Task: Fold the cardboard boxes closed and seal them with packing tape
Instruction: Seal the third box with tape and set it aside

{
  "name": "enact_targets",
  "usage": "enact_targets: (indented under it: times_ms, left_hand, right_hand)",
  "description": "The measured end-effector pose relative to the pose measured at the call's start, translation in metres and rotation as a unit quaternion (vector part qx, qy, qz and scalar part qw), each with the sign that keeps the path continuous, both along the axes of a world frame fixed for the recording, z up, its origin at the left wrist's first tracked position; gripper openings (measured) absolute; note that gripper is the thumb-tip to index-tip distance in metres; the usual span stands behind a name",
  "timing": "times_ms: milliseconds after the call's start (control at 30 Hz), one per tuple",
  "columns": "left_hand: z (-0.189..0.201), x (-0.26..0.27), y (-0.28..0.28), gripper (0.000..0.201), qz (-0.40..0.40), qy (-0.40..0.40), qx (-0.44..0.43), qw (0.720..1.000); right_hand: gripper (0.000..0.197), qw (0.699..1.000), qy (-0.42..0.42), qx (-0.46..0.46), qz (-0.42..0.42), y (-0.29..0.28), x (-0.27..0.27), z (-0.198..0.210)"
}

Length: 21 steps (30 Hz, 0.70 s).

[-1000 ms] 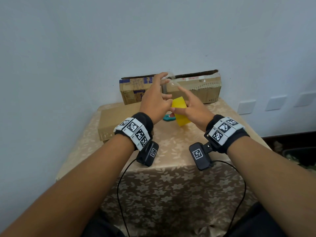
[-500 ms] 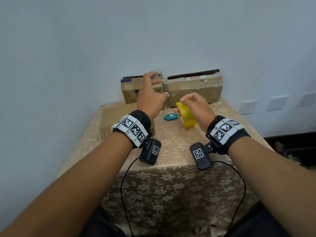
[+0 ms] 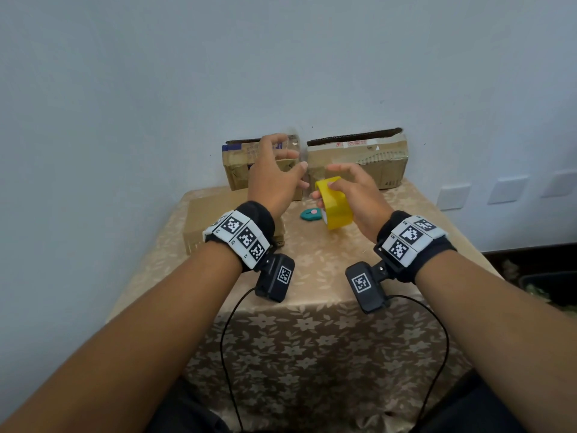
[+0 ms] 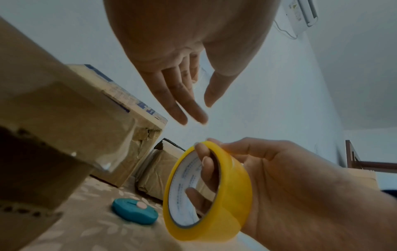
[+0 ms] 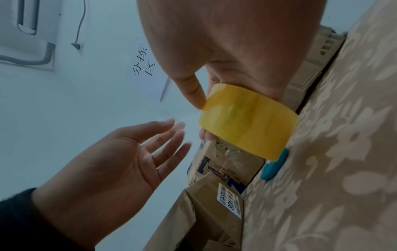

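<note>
Yellow tape sits in our right hand above the table in the head view, fingers curled round the roll. Our left hand hovers beside it with fingers spread and relaxed, holding nothing firm; a clear strip seems to trail near its fingertips, though we cannot tell if it sticks. Two boxes stand against the wall, a third lies flat at our left, and a teal cutter rests on the cloth

From the left wrist, our right fingers hook through the core of the tape while the thumb presses the outer rim. Our left hand is open above it

From the right wrist, our left hand shows its palm, fingers apart, close to the tape but not touching

We judge the roll light and stiff, best held through the core so it can spin. The free strip is thin, limp and sticky, apt to fold on itself, so we take it by the very end. Cardboard flaps are stiff yet springy and want pressing flat
</note>
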<state>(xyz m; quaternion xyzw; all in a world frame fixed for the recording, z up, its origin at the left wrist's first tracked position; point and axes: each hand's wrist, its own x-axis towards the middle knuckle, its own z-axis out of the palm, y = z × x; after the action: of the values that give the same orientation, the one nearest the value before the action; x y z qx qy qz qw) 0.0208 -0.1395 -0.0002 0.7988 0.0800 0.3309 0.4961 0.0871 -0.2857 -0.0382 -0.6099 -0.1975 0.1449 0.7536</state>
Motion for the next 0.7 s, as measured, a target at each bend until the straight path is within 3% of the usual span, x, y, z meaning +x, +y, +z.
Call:
enact_targets:
  times_ms: [133, 333, 533, 700]
  left_hand:
    - [0.003, 0.002, 0.006, 0.034, 0.036, -0.030, 0.003, 0.999]
    - [0.003, 0.002, 0.007, 0.029, 0.028, -0.031, -0.016, 0.999]
    - [0.003, 0.000, 0.012, 0.027, 0.027, -0.033, -0.019, 0.999]
    - [0.006, 0.001, 0.014, 0.026, 0.033, -0.045, -0.036, 0.998]
  right_hand:
    - [0.034, 1.000, 0.000, -0.009, -0.014, -0.002, -0.001, 0.000]
    - [0.027, 0.999, -0.034, -0.010, 0.032, -0.004, -0.006, 0.000]
    - [0.015, 0.997, -0.057, -0.033, 0.035, -0.004, -0.006, -0.002]
    - [0.015, 0.997, -0.048, -0.033, 0.040, -0.004, -0.005, -0.002]
